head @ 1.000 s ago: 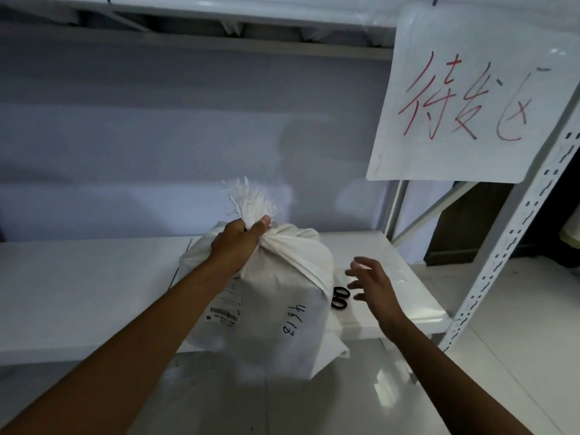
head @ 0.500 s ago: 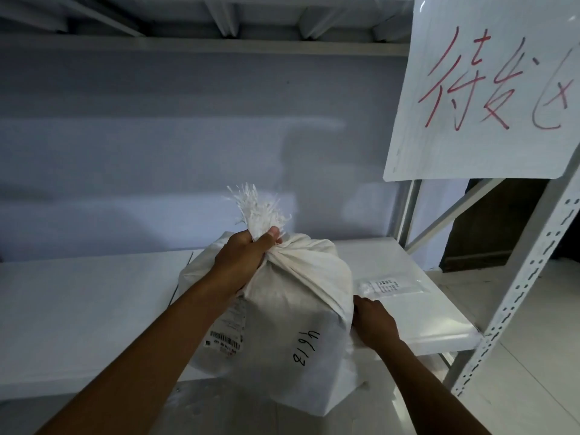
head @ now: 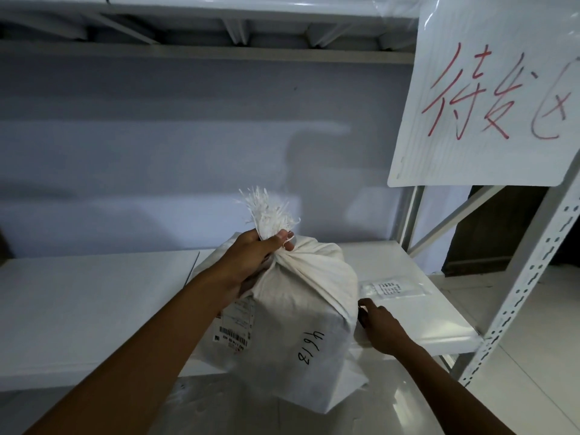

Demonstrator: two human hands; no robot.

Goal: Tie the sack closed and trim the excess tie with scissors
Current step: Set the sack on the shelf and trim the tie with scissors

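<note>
A white woven sack [head: 309, 312], marked 46618 in black and carrying a barcode label, stands at the front edge of the white shelf [head: 94, 309]. My left hand [head: 251, 262] grips its gathered neck just below the frayed top [head: 266, 211]. A thin white tie [head: 288, 242] loops by my thumb. My right hand [head: 383, 328] lies low on the shelf against the sack's right side, its fingers curled on the black scissors [head: 361, 320], which are mostly hidden behind the sack.
A clear packet with a printed label [head: 392, 288] lies on the shelf to the right of the sack. A perforated metal upright [head: 518, 293] stands at the right. A paper sign with red writing [head: 486, 105] hangs above it.
My right hand came down from the air onto the shelf beside the sack and took hold of the scissors. My left hand kept its grip on the neck.
</note>
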